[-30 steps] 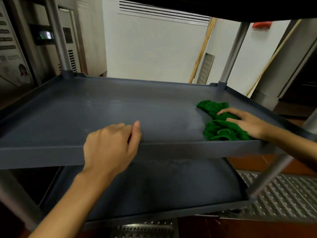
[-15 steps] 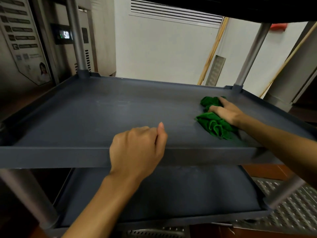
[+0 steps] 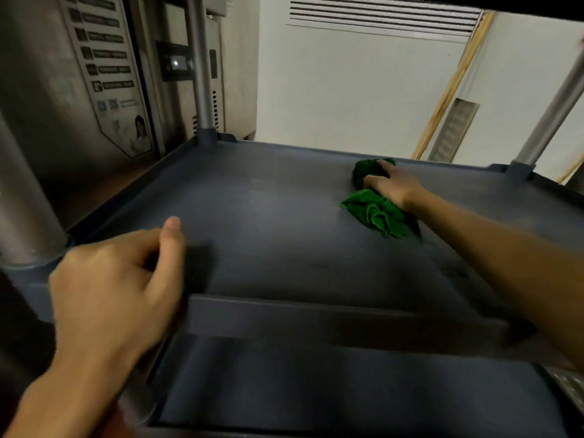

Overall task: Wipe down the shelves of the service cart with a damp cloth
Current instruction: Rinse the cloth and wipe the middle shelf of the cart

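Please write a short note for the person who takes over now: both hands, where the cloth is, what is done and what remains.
Left hand: grips the front rim of the middle shelf, near its left corner.
Right hand: holds the green cloth down on the middle shelf, in the far right part.
Done: wiping of the middle shelf is under way; which parts are already wiped cannot be told.
Left: the rest of the middle shelf, then the lower shelf, if it is not yet wiped.

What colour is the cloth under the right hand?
The cloth is plain green, seen best in the head view, on the dark grey shelf.
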`<state>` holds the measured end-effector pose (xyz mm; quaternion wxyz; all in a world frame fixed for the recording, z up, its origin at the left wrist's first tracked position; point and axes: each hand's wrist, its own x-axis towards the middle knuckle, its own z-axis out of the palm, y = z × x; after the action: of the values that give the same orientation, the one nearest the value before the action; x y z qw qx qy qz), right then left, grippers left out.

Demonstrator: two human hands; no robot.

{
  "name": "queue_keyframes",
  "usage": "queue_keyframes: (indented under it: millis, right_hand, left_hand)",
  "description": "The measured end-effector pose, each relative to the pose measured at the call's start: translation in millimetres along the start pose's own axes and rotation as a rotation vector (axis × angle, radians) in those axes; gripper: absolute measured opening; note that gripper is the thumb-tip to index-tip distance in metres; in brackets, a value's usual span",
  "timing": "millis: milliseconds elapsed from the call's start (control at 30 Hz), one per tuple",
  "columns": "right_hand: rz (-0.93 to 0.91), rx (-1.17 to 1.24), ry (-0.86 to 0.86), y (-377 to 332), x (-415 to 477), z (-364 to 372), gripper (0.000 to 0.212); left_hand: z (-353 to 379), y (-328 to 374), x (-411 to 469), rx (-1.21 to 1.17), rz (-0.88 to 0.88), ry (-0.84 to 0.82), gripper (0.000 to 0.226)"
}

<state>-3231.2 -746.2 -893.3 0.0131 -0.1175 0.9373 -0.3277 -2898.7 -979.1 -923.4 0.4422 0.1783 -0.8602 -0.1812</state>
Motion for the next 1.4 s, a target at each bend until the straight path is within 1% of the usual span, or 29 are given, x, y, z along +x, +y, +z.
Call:
queue_keyframes:
  millis: [100,300,467,600,867,967,1133,1267,1400]
  right_hand:
    - [-0.043,0.013,-0.031,-28.6,11.5,23.4,0.074]
    - [-0.126,0.069,-0.099,-90.1,24.9,72.4,0.077]
    - [-0.289,0.08,-0.214,-141.6,19.4,107.7,0.062]
    - [-0.378,0.08,-0.302,-163.2,0.2,121.1,0.052]
    - [-0.489,0.141,-0.368,-173.8,-69.9,133.2,0.044]
    - [-0.553,0.1,-0.361,-173.8,-101.2,136.3,0.05]
    - [-0.654,-0.015,-0.353,-168.7,-142.2,124.5,0.053]
    - [-0.648,0.023,-0.364,-145.1,-155.2,101.8,0.05]
    - [-0.615,-0.001,-0.346,-112.9,-160.9,76.7,0.051]
  left_hand:
    - [9.4,1.2,-2.5,0.13,0.038,0.094,0.058]
    - [21.8,-2.5,-6.3,0.151,0.114,0.19,0.053]
    - [22.4,1.0,-6.7,0.16,0.137,0.233,0.05]
    - [20.3,2.5,-6.1,0.124,0.146,0.245,0.048]
    - [20.6,4.3,-6.4,0.109,0.108,0.268,0.05]
    - [19.3,5.4,-8.2,0.109,0.067,0.253,0.054]
    - [13.3,12.3,-10.2,0.096,0.006,0.197,0.055]
    - [7.4,18.2,-9.4,0.125,-0.006,0.13,0.056]
    - [3.3,41.4,-9.4,0.124,0.034,0.078,0.054]
